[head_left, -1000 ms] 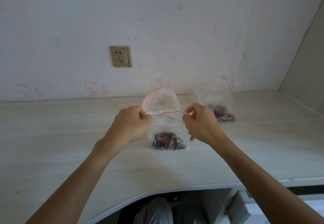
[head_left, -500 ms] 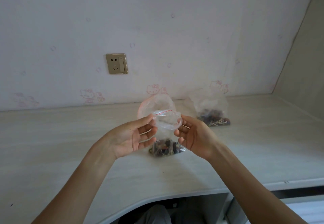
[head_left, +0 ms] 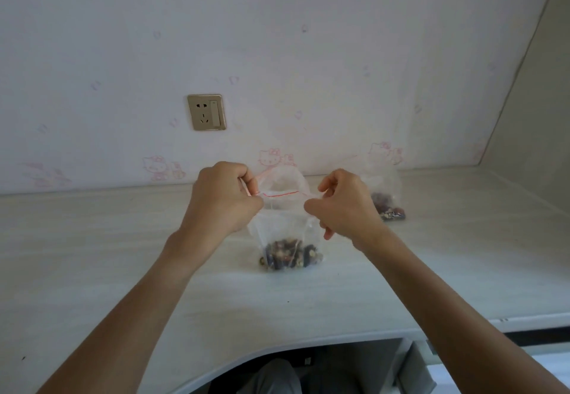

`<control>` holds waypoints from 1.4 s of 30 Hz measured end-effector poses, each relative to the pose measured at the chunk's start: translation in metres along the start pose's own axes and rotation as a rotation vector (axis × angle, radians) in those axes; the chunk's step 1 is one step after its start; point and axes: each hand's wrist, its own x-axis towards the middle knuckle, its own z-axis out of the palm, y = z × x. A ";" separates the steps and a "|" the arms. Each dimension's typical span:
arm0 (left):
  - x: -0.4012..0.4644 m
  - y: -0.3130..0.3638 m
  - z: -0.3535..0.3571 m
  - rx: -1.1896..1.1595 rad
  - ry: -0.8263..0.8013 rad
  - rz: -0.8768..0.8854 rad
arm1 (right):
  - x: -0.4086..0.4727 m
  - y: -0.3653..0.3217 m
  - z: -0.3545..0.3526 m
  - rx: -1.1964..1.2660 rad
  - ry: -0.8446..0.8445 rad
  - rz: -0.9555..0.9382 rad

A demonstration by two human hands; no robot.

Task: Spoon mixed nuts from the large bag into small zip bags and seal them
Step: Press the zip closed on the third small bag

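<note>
A small clear zip bag [head_left: 285,227] with a red zip line stands on the pale desk [head_left: 108,255], mixed nuts [head_left: 290,258] lying in its bottom. My left hand [head_left: 220,201] pinches the left end of its top edge. My right hand [head_left: 344,205] pinches the right end. The near side of the zip strip is pulled straight between them while the far side still arches open behind. A second clear bag of nuts [head_left: 387,205] sits behind my right hand, partly hidden by it. No spoon or large bag shows.
A gold wall socket [head_left: 206,112] is on the patterned wall above the desk. A side wall [head_left: 536,134] closes the desk at the right. The desk's curved front edge [head_left: 277,349] runs below my forearms, with a person's knee under it.
Half a second ago my hands cupped the round open mouth with fingers spread. Now both hands have curled and pinch the ends of the top edge, stretching it straight.
</note>
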 end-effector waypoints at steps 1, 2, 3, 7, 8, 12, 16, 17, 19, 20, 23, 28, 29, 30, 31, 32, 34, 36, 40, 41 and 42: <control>0.001 0.003 -0.002 0.014 -0.008 0.006 | 0.002 -0.003 -0.003 0.117 -0.082 0.114; 0.001 0.005 -0.004 -0.006 -0.038 -0.017 | 0.004 -0.004 -0.006 0.229 -0.175 0.221; 0.002 0.007 -0.005 -0.063 -0.090 -0.074 | 0.006 -0.005 -0.009 0.322 -0.260 0.311; 0.004 0.008 -0.009 -0.314 -0.391 -0.365 | 0.016 0.004 -0.015 0.472 -0.420 0.561; 0.004 0.006 -0.010 -0.349 -0.449 -0.405 | 0.018 0.007 -0.016 0.441 -0.427 0.589; 0.003 -0.004 -0.005 -0.465 -0.525 -0.466 | 0.021 0.021 -0.014 0.348 -0.502 0.603; 0.005 -0.009 -0.003 -0.554 -0.520 -0.495 | 0.022 0.021 -0.014 0.421 -0.576 0.547; 0.006 -0.009 -0.003 -0.572 -0.505 -0.495 | 0.021 0.020 -0.015 0.437 -0.576 0.516; 0.007 -0.007 -0.005 -0.586 -0.452 -0.487 | 0.020 0.016 -0.014 0.409 -0.534 0.422; 0.007 -0.006 -0.006 -0.580 -0.418 -0.472 | 0.019 0.014 -0.013 0.369 -0.486 0.359; 0.010 -0.004 -0.010 -0.453 -0.259 -0.362 | 0.014 0.005 -0.009 0.201 -0.272 0.101; 0.005 0.003 -0.013 0.168 -0.005 0.049 | 0.006 -0.006 0.006 -0.362 0.049 -0.369; 0.006 0.005 -0.014 0.191 -0.012 0.046 | 0.006 -0.009 0.006 -0.346 0.057 -0.337; 0.008 0.008 -0.015 0.159 -0.049 0.007 | 0.008 -0.012 0.005 -0.296 0.037 -0.254; 0.011 0.011 -0.017 0.064 -0.106 -0.067 | 0.010 -0.015 0.003 -0.240 -0.005 -0.159; 0.013 0.014 -0.019 -0.079 -0.171 -0.160 | 0.012 -0.018 0.001 -0.187 -0.054 -0.068; 0.016 0.019 -0.022 -0.328 -0.250 -0.302 | 0.014 -0.022 -0.007 -0.026 -0.155 0.090; 0.017 0.019 -0.023 -0.424 -0.280 -0.349 | 0.016 -0.022 -0.013 0.137 -0.215 0.181; 0.018 0.017 -0.023 -0.545 -0.282 -0.367 | 0.018 -0.020 -0.020 0.370 -0.336 0.239; 0.017 0.017 -0.022 -0.539 -0.261 -0.357 | 0.017 -0.020 -0.022 0.395 -0.354 0.232; 0.018 0.017 -0.020 -0.505 -0.225 -0.330 | 0.017 -0.020 -0.022 0.391 -0.352 0.216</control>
